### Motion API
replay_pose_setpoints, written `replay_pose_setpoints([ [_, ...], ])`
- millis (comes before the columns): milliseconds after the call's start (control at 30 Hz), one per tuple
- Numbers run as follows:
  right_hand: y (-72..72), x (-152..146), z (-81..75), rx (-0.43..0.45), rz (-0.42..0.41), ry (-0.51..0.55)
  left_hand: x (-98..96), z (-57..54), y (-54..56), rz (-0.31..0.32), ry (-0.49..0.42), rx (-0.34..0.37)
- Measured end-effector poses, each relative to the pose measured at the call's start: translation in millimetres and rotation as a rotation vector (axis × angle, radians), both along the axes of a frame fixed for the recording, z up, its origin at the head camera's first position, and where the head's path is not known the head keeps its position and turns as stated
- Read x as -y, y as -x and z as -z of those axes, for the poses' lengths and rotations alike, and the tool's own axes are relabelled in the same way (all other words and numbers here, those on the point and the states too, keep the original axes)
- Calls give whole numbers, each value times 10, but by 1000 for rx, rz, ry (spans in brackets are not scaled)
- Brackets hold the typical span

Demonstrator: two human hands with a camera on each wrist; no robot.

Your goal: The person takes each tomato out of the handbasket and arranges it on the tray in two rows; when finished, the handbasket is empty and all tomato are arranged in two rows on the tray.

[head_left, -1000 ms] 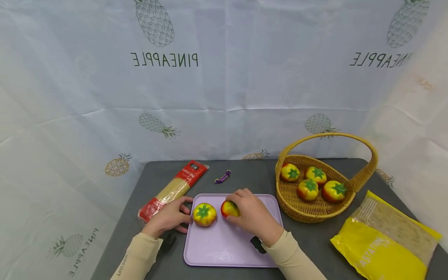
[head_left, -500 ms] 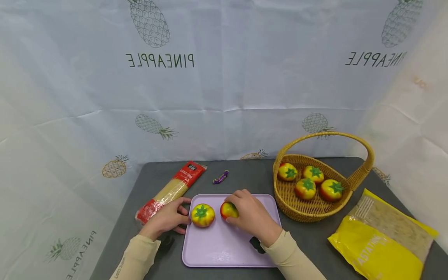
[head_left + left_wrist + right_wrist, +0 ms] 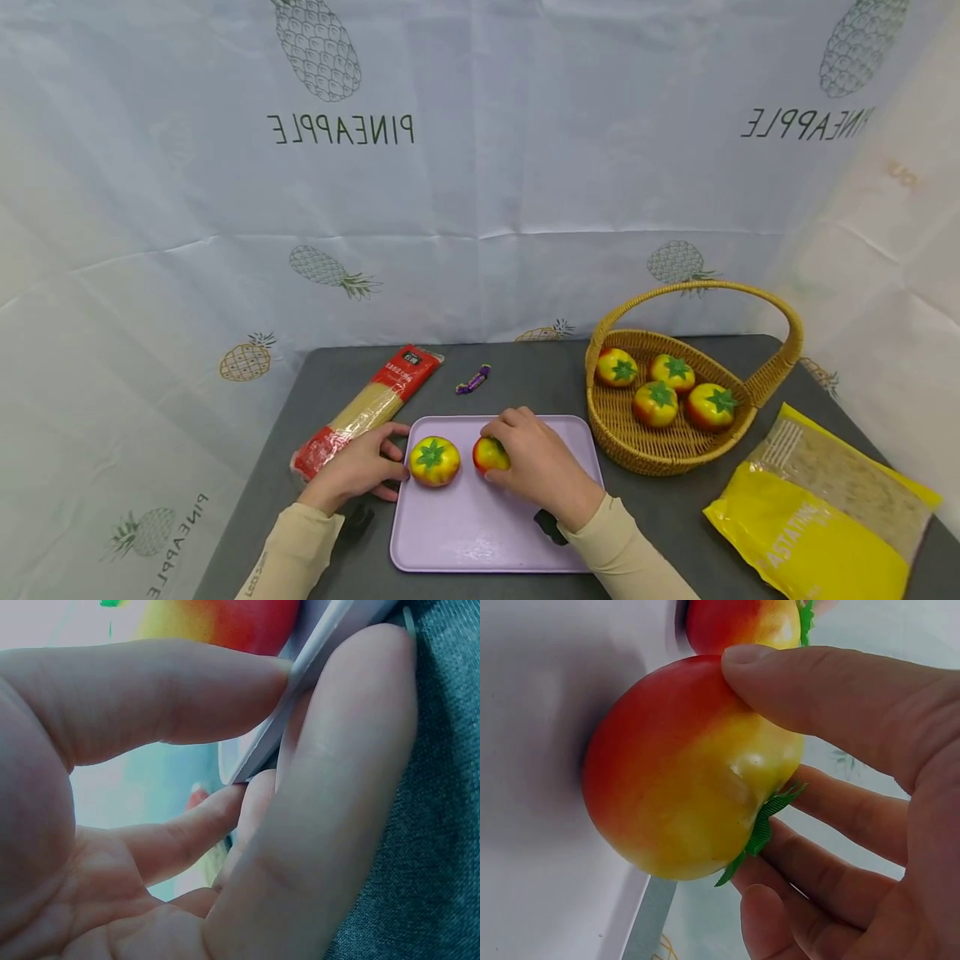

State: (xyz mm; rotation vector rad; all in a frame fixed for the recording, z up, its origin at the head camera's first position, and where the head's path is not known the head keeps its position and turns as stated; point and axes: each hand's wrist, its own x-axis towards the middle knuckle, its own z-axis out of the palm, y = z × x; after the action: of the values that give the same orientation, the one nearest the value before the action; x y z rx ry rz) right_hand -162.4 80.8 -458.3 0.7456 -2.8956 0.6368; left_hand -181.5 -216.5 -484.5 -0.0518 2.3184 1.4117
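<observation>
On the lilac tray point(image 3: 480, 533) rest two red-and-yellow toy fruits with green leaf crowns, persimmon-like in shape. My right hand point(image 3: 536, 458) grips the right one point(image 3: 490, 454) from above; the right wrist view shows my thumb on one side of this held fruit point(image 3: 675, 772) and fingers round its crown side. The other toy fruit point(image 3: 434, 461) sits near the tray's left edge. At that edge my left hand point(image 3: 360, 468) holds the tray, and the left wrist view has the thumb point(image 3: 187, 690) against the tray rim point(image 3: 319, 645) and fingers on its outer, lower side.
A wicker basket point(image 3: 633, 458) with several like toy fruits stands back right. Yellow bag point(image 3: 825, 525) lies at the right. Behind my left hand is a red-ended pasta pack point(image 3: 367, 408); a purple-wrapped candy point(image 3: 473, 380) lies beyond the tray. Pineapple-print cloth point(image 3: 480, 192) hangs behind.
The whole head view has shifted slightly to the left. Both hands keep their holds, and the tray and toy fruits stay in nearly the same places.
</observation>
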Motion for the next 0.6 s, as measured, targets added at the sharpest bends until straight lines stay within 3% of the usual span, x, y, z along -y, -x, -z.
replay_pose_setpoints([
  [600, -19, 10, -23, 16, -1, -1, -1, -6, 10, -5, 17, 7],
])
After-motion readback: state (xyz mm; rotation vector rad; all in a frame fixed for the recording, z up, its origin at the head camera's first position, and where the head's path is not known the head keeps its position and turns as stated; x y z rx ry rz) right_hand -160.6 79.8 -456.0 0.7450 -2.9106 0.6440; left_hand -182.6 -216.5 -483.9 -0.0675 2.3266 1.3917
